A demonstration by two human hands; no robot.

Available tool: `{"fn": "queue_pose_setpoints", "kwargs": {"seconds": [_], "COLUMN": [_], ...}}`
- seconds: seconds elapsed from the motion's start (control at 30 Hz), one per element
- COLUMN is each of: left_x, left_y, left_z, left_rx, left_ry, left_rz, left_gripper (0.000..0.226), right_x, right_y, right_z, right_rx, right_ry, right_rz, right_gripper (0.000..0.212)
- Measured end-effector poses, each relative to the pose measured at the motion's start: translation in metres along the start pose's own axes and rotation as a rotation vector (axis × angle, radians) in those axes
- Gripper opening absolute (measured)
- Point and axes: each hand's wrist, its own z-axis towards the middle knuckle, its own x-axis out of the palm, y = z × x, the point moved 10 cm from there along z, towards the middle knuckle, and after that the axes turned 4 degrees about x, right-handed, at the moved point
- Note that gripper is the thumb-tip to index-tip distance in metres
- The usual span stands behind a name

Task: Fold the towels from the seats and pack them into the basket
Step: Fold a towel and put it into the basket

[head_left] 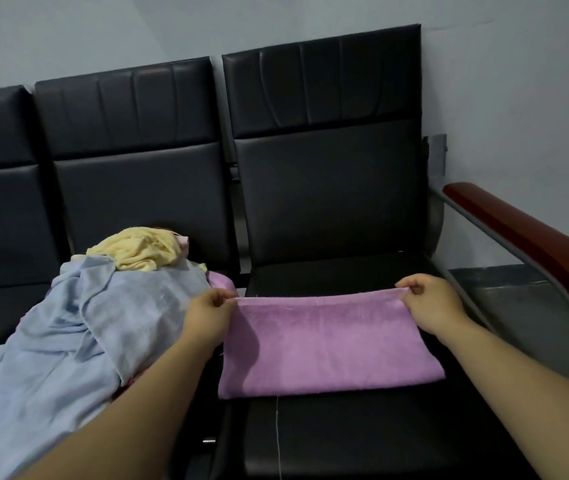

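Observation:
A pink towel (324, 344), folded over on itself, lies across the right-hand black seat (362, 434). My left hand (208, 313) pinches its far left corner and my right hand (430, 301) pinches its far right corner, holding the far edge taut just above the seat. On the middle seat lies a heap of towels: a large light blue one (68, 344) with a crumpled yellow one (141, 252) on top. A bit of another pink cloth (220, 280) shows at the heap's right edge. No basket is in view.
The row of black padded seats has tall backrests (324, 140) against a pale wall. A brown wooden armrest (532, 251) on a grey metal frame bounds the right seat. A loose thread hangs from the towel's near edge over the seat front.

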Motion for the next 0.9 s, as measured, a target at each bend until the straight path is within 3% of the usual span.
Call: {"fn": "queue_pose_setpoints", "kwargs": {"seconds": [0.2,0.3,0.4,0.53,0.63,0.7,0.8,0.9], "left_x": [0.024,0.041,0.056,0.055,0.052,0.055,0.086,0.139], "left_y": [0.014,0.030,0.043,0.041,0.026,0.008,-0.025,-0.049], "left_z": [0.028,0.038,0.038,0.034,0.027,0.014,-0.019,-0.072], "left_rx": [-0.045,-0.042,-0.001,0.019,0.096,0.186,0.315,0.485], "left_ry": [-0.109,-0.034,0.077,0.099,0.097,0.100,0.277,0.603], "left_rz": [-0.033,0.049,0.185,0.225,0.365,0.473,0.449,0.476], "left_gripper": [0.011,0.009,0.019,0.032,0.041,0.041,0.031,0.030], "right_x": [0.020,0.043,0.055,0.052,0.052,0.056,0.077,0.093], "right_y": [-0.004,-0.011,-0.015,-0.011,0.004,0.020,0.031,0.023], "right_z": [0.034,0.041,0.042,0.038,0.027,0.014,-0.009,-0.029], "right_rx": [0.029,0.034,0.015,0.005,-0.086,-0.176,-0.260,-0.291], "right_ry": [-0.055,0.028,0.058,0.075,0.092,0.105,0.335,0.596], "right_rz": [0.044,-0.184,-0.352,-0.361,-0.453,-0.501,-0.542,-0.655], "right_gripper": [0.023,0.019,0.018,0.033,0.041,0.034,0.025,0.032]}}
